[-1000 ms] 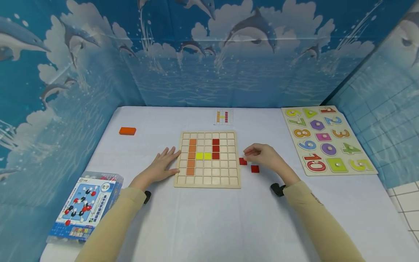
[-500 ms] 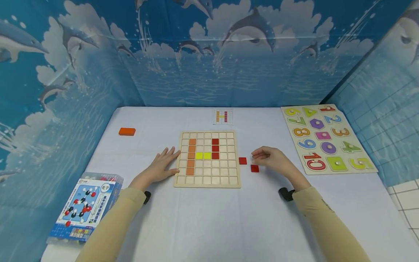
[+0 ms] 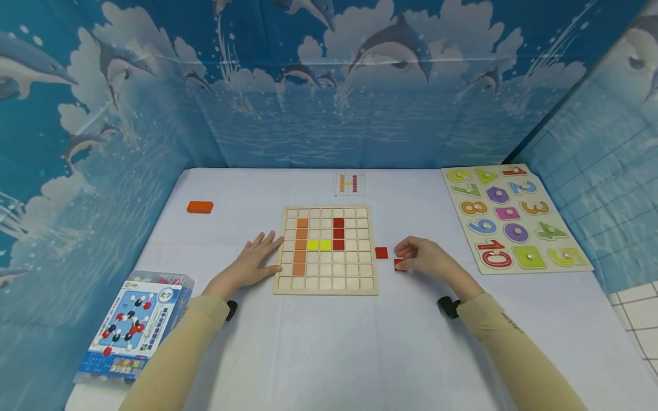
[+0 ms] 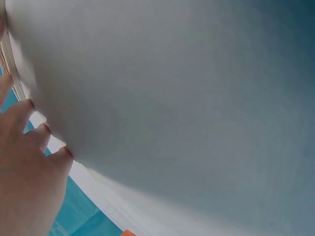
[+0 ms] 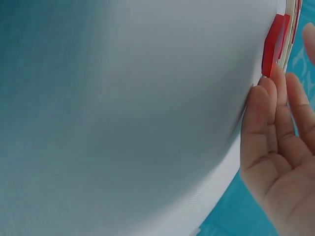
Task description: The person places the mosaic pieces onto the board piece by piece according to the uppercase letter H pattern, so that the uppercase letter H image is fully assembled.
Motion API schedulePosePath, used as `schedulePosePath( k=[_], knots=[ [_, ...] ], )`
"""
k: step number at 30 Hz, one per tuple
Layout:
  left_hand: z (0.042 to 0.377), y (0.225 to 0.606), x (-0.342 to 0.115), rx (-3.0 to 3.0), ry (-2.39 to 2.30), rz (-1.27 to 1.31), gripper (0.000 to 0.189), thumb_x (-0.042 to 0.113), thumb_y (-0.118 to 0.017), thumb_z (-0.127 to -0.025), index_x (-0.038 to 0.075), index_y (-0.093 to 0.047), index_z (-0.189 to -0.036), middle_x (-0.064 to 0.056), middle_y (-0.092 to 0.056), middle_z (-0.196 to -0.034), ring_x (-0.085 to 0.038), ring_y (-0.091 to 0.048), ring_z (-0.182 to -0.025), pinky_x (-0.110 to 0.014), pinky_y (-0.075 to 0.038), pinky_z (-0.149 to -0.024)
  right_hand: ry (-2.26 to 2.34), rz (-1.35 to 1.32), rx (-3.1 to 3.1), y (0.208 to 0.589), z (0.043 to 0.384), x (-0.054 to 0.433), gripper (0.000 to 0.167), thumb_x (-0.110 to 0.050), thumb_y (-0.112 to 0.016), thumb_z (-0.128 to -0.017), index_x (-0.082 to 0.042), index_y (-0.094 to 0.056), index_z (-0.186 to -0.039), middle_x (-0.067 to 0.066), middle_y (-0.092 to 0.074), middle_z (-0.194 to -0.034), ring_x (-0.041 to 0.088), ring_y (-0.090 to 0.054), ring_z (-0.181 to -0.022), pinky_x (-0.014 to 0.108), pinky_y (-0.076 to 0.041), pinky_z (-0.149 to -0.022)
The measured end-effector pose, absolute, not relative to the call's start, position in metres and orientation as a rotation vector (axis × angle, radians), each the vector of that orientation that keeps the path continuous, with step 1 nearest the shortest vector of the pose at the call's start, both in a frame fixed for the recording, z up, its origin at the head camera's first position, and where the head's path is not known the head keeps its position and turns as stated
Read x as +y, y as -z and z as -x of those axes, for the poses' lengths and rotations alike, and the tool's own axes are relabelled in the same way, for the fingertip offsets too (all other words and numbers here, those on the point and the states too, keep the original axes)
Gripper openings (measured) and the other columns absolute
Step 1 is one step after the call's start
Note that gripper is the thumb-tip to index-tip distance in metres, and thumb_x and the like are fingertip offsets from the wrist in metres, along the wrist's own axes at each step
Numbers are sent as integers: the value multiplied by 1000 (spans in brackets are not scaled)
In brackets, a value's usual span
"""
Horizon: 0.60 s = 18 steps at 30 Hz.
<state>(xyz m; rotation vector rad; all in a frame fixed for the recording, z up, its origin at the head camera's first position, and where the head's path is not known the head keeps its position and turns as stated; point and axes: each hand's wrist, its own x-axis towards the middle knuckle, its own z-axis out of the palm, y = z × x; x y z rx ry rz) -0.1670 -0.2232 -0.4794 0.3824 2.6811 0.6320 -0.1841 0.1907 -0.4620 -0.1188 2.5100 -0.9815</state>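
A wooden grid board (image 3: 325, 288) lies mid-table, with an orange column (image 3: 300, 244), two yellow tiles (image 3: 319, 245) and a shorter red column (image 3: 338, 234) in its cells. Along its left edge my left hand (image 3: 251, 262) rests, fingers spread, thumb and fingertips touching the rim. To the right of the board lie two loose red tiles, one beside its edge (image 3: 381, 253). My right hand (image 3: 424, 257) is over the other red tile (image 3: 398, 264), covering part of it. In the right wrist view, the fingers (image 5: 256, 113) are gently bent near a red tile (image 5: 270, 46), thumb apart from it.
A small pattern card (image 3: 350, 184) lies behind the board. An orange block (image 3: 200, 207) is at the back left, and a boxed molecule kit (image 3: 136, 322) at the front left. A number-and-shape puzzle board (image 3: 488, 212) lies at the right. Dolphin-print sheets (image 3: 308, 131) wall the table.
My right hand has shifted right, away from the tile beside the board, then slightly down onto the other red tile. The left hand stays put.
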Motion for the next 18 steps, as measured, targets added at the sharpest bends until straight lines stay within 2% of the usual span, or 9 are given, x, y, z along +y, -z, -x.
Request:
schedulePosePath(
  k=[10, 18],
  knots=[
    [167, 480, -222, 2696, -611, -376, 77, 35, -65, -95, 16, -26, -157, -15, -11, -166, -38, -1, -153, -59, -1, -123, 842, 156, 2543, 464, 181, 190, 23, -13, -80, -81, -5, -66, -98, 6, -56, -88, 21, -50, -86, 30, -42, -73],
    [168, 482, -222, 2701, -601, -368, 77, 37, -66, -94, 17, -26, -157, -14, -11, -166, -37, -1, -154, -58, -1, -123, 837, 153, 2546, 461, 178, 186, 23, -10, -79, -80, -6, -62, -94, 6, -57, -87, 20, -52, -83, 29, -44, -71]
  ],
)
